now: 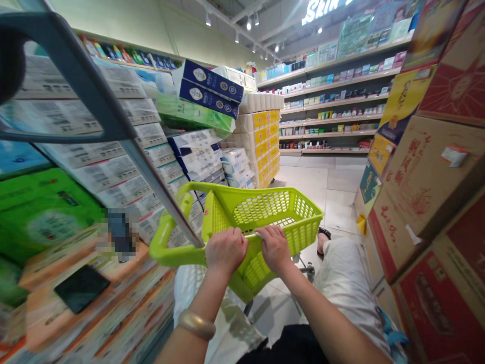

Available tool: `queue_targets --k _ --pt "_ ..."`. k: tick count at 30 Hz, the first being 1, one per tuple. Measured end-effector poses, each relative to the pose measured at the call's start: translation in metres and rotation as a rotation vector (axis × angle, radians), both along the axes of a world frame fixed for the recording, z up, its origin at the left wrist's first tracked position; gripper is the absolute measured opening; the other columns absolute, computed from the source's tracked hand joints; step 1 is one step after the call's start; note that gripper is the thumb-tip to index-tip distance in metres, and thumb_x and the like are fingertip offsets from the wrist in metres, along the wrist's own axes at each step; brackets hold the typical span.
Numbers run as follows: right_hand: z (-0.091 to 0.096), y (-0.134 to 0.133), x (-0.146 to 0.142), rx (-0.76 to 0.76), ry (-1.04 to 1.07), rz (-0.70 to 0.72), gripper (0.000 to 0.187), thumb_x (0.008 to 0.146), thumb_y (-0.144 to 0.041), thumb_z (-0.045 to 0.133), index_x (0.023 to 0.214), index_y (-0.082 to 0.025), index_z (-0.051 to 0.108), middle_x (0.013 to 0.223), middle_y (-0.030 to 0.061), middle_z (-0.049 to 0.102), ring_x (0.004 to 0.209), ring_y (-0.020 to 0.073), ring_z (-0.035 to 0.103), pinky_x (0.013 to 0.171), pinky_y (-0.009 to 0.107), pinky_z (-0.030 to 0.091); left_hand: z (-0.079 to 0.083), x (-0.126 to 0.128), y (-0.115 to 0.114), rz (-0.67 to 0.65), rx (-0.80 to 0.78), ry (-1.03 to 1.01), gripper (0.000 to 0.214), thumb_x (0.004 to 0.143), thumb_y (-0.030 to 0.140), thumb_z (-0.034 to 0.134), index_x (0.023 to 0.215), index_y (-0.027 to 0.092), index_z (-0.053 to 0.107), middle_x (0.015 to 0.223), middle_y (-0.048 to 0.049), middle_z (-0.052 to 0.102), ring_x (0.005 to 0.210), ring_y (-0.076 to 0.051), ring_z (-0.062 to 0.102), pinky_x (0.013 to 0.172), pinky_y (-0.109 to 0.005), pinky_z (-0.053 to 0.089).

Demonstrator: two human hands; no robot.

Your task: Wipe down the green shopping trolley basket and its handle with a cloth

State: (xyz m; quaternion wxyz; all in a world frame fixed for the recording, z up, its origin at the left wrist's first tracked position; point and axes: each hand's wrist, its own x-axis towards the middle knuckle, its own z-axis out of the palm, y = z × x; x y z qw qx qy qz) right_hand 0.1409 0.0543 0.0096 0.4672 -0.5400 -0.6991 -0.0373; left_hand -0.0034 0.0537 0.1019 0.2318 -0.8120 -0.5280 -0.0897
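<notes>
A lime-green shopping cart with perforated plastic walls stands in front of me, and its basket shows no goods. My left hand is closed in a fist over the near rim. Beside it, my right hand bends its fingers over the same rim. A small white edge shows at the right fingertips; I cannot make out what it is. The cart's push handle lies left of my left hand. A grey metal pole with a dark looped grip slants down to the cart beside the left fist.
Stacked tissue packs and orange cartons line the left; a dark flat device lies on the cartons. Cardboard boxes rise close on the right. Tiled floor leads to stocked shelves.
</notes>
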Motion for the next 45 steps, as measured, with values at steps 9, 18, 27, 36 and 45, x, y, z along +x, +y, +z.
queue_targets --k 9,18,27,36,45 --pt "0.008 -0.003 -0.035 0.003 0.071 -0.033 0.026 0.085 -0.010 0.046 0.101 -0.022 0.062 0.096 0.0048 0.062 0.097 0.0210 0.049 0.101 0.038 0.029 -0.002 0.001 0.002 0.003 0.010 0.000 0.033 0.088 0.025 0.034 0.078 0.016 0.064 0.072 -0.0106 0.066 0.074 -0.027 0.064 0.063 -0.035 0.038" --pt "-0.006 0.004 0.013 -0.001 0.022 -0.125 0.029 0.081 -0.006 0.045 0.096 -0.021 0.064 0.093 0.0056 0.062 0.095 0.0221 0.049 0.096 0.036 0.033 -0.001 0.000 0.000 0.005 0.017 0.002 0.032 0.088 0.026 0.034 0.076 0.018 0.062 0.071 -0.0087 0.066 0.072 -0.026 0.063 0.061 -0.034 0.036" --pt "0.002 -0.002 -0.023 0.014 0.037 0.055 0.036 0.082 -0.007 0.045 0.109 -0.023 0.061 0.103 0.0043 0.063 0.101 0.0206 0.051 0.101 0.036 0.031 -0.004 -0.002 0.003 0.000 0.031 0.031 0.033 0.090 0.028 0.033 0.077 0.018 0.062 0.072 -0.0088 0.066 0.073 -0.025 0.063 0.062 -0.034 0.036" --pt "-0.010 0.005 0.024 -0.025 0.084 -0.193 0.032 0.080 -0.004 0.043 0.097 -0.020 0.065 0.096 0.0062 0.063 0.100 0.0222 0.051 0.108 0.041 0.026 -0.002 0.001 0.001 0.005 0.010 -0.026 0.032 0.087 0.026 0.035 0.076 0.018 0.063 0.071 -0.0093 0.066 0.073 -0.026 0.063 0.062 -0.035 0.036" --pt "0.004 -0.006 -0.031 0.027 0.041 0.063 0.035 0.084 -0.010 0.046 0.114 -0.024 0.060 0.107 0.0041 0.063 0.105 0.0192 0.051 0.103 0.036 0.030 -0.002 0.001 -0.001 -0.001 -0.006 -0.038 0.035 0.089 0.027 0.034 0.079 0.017 0.066 0.072 -0.0106 0.066 0.074 -0.025 0.062 0.065 -0.034 0.038"
